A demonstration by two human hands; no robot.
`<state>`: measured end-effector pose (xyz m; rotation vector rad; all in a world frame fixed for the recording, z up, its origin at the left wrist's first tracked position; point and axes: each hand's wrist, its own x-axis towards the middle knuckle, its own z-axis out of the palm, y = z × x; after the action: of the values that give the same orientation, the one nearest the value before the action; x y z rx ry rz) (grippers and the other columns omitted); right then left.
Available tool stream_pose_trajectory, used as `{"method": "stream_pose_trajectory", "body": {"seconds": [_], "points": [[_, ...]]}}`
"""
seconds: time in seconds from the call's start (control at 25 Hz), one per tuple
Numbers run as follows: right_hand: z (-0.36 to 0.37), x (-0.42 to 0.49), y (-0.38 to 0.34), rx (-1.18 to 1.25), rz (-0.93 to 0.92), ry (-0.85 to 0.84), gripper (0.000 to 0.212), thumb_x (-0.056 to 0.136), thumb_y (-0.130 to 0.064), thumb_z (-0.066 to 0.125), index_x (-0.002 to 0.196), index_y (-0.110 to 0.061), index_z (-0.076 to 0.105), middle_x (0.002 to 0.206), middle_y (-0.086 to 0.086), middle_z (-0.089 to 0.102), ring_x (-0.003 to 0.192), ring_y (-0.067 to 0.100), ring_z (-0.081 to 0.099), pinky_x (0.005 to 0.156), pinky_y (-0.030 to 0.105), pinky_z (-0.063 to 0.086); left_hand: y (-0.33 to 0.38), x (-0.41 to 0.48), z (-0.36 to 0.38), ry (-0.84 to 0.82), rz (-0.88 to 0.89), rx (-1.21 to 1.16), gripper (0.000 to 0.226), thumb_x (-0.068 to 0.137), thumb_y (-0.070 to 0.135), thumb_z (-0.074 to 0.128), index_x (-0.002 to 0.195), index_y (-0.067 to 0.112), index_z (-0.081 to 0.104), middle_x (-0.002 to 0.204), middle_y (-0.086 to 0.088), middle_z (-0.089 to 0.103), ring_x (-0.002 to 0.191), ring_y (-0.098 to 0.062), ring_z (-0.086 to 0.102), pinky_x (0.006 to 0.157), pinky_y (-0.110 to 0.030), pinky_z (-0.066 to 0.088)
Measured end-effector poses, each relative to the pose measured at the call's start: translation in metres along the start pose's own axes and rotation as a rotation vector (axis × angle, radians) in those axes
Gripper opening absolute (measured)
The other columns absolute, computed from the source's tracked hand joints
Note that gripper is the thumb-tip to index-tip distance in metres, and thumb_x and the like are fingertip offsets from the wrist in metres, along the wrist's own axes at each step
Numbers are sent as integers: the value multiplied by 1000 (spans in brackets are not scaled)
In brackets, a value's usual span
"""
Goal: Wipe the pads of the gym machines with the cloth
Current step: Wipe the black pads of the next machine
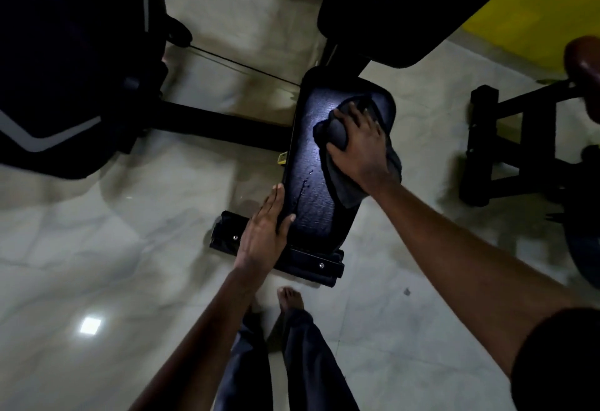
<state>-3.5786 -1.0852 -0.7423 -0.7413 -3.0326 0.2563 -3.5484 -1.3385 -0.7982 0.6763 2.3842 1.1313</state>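
A dark cloth (pixel 344 183) is gripped in the right hand (pixel 360 147) on the black seat pad (pixel 308 150).
The soft cloth is bunched under curled fingers and thumb. Small wet drops (pixel 303 183) are seen left of it on the long, shiny pad. The pad's near left edge is touched by the left hand (pixel 264 232), laid flat with straight fingers. Past the grip a big back pad (pixel 406 4) is seen, and a black stand (pixel 506 144) to the right, on pale shiny floor (pixel 130 232).

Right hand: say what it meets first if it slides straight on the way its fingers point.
The right hand, gripping the cloth, would cross the bare far end of the seat pad, then likely meet the large dark pad beyond; depth unclear.
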Motion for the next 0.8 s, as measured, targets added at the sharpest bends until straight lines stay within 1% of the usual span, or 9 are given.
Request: {"method": "stream_pose_trajectory", "body": {"seconds": [0.12,0.16,0.24,0.28,0.32,0.4,0.48,0.6,0.8], "points": [[4,13,-18,-29,-204,-83,70,76,-54,52,143,-34,48,154,2,43,143,31,36,116,49,31,-5,-3,-1,11,-43,-74,60,96,27,62,151,21,39,144,-3,52,132,-18,47,108,-32,41],[5,12,-19,-31,-284,-108,69,76,-54,52,142,-36,49,154,0,43,143,30,37,116,49,31,-4,-3,-3,-5,-119,-203,57,95,22,63,149,24,42,138,0,56,127,-14,50,106,-31,43],[9,11,-19,-1,-382,-146,66,76,-56,54,140,-40,52,152,-5,45,140,26,41,116,48,31,1,-1,-15,-85,-385,-651,45,98,14,57,141,26,52,131,7,61,124,-9,53,103,-30,44],[9,12,-19,22,-372,-142,65,75,-57,56,138,-42,53,151,-7,46,139,23,42,116,48,32,2,2,-21,-131,-512,-847,37,101,16,51,136,26,57,130,7,62,123,-12,54,99,-29,44],[9,15,-23,45,-334,-124,64,74,-57,58,136,-43,54,149,-9,48,138,20,44,115,47,33,-1,7,-27,-162,-569,-907,32,103,23,44,130,28,61,131,5,62,125,-15,54,97,-30,42],[8,16,-33,61,-271,-85,62,73,-56,59,133,-42,57,146,-9,50,136,18,45,114,46,32,-8,12,-34,-210,-574,-904,41,106,41,28,127,30,61,137,1,59,128,-18,53,102,-35,36],[5,8,-34,52,-307,-117,61,73,-54,59,133,-42,58,147,-9,50,138,21,44,114,44,28,-13,14,-33,-209,-586,-902,60,104,55,15,136,25,56,139,-2,58,126,-19,54,107,-39,32],[6,-16,-24,67,-418,-192,61,73,-50,61,133,-40,58,149,-9,48,140,23,40,114,44,26,-21,18,-30,-189,-624,-943,78,99,61,2,142,17,50,135,-8,61,125,-24,54,111,-45,25],[12,-20,-39,62,-372,-168,58,72,-52,58,128,-41,61,147,-11,50,138,21,42,116,48,28,-35,39,-45,-315,-674,-990,97,91,71,-9,141,12,50,124,-16,67,129,-28,50,112,-50,9]]}}
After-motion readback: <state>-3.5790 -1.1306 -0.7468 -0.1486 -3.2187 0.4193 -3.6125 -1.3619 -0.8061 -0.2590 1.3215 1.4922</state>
